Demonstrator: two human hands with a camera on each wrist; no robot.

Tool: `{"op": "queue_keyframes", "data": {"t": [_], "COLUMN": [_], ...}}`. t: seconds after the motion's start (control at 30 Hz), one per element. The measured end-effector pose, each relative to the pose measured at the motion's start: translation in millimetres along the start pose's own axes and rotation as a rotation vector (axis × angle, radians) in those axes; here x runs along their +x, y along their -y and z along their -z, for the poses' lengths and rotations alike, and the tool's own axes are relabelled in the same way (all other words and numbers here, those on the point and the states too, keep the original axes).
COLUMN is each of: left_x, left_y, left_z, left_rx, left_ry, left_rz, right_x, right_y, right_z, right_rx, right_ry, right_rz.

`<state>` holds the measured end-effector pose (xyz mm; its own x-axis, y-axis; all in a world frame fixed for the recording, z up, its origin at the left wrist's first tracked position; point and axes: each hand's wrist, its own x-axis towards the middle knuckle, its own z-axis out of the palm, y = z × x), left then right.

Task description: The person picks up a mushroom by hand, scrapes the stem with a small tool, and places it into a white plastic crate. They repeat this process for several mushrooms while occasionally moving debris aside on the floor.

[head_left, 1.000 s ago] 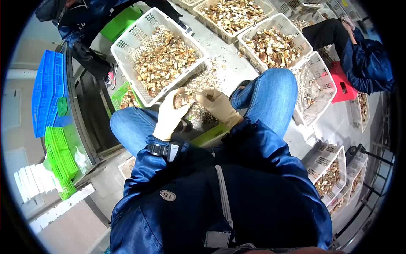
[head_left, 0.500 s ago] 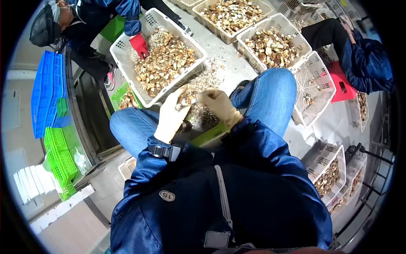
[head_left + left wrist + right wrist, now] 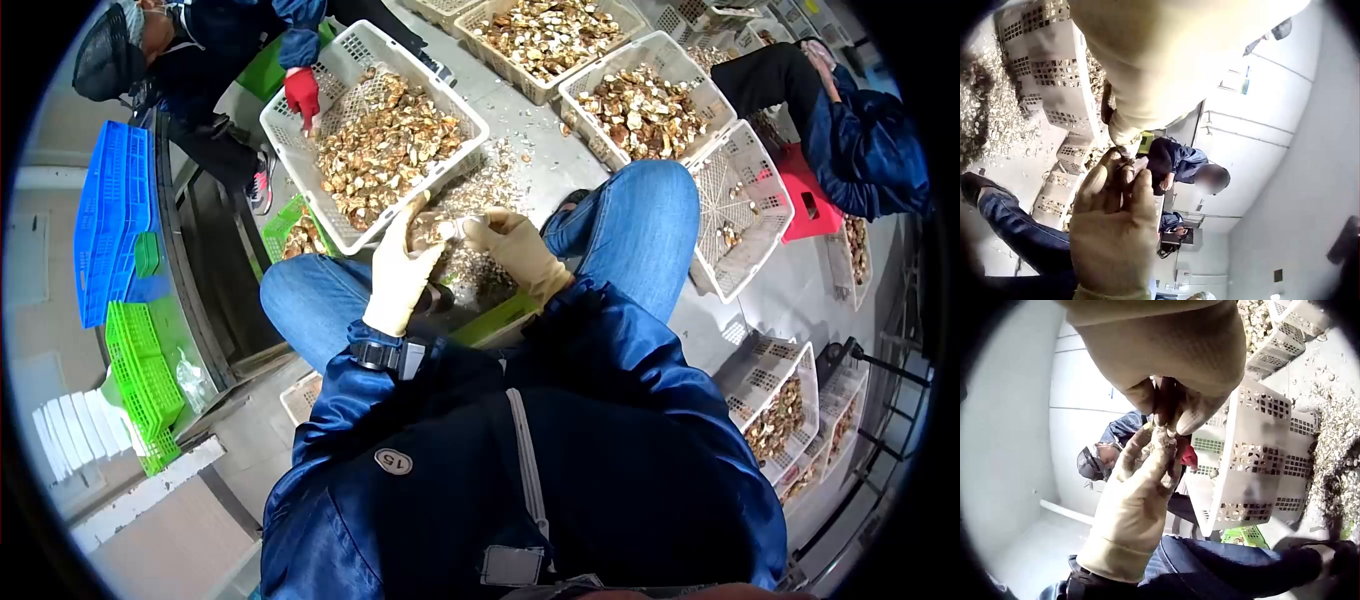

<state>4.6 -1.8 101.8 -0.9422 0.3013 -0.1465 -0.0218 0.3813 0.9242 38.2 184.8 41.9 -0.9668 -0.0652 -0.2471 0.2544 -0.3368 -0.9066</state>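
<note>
In the head view my gloved left hand (image 3: 400, 280) holds a small brown-and-cream mushroom-like piece (image 3: 428, 235), its fingers and thumb curled round it. My gloved right hand (image 3: 525, 260) meets it from the right, with fingers bent at the piece's edge. The right wrist view shows the right thumb and fingers pinching a short, narrow brownish thing (image 3: 1161, 412) against the piece; I cannot tell what it is. Both hands are above the floor, between my knees. Beyond them stands a big white perforated crate (image 3: 465, 165), partly filled with similar brown-and-cream pieces (image 3: 385, 150).
Pale scraps (image 3: 490, 190) litter the floor below my hands. More white crates (image 3: 735, 210) stand to the right. A person in a red glove (image 3: 302, 92) reaches into the big crate, and another sits by a red stool (image 3: 808, 205). Green and blue crates (image 3: 110, 225) stack at left.
My hands stay together, with small shifts of the fingers and of the held piece. The other person's red-gloved hand comes into the big crate, then draws back toward its left edge.
</note>
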Motion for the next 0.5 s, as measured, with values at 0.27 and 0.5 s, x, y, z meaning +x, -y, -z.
{"op": "queue_keyframes", "data": {"t": [0.27, 0.5], "left_x": [-3, -1], "left_y": [14, 14], "left_z": [-11, -12], "left_rx": [-0.018, 0.272], "left_ry": [-0.093, -0.113], "left_rz": [-0.204, -0.418], "right_x": [-5, -10], "right_y": [12, 18], "right_z": [-8, -10], "right_rx": [0.184, 0.401], "right_ry": [-0.056, -0.105], "right_rz": [-0.066, -0.172]}}
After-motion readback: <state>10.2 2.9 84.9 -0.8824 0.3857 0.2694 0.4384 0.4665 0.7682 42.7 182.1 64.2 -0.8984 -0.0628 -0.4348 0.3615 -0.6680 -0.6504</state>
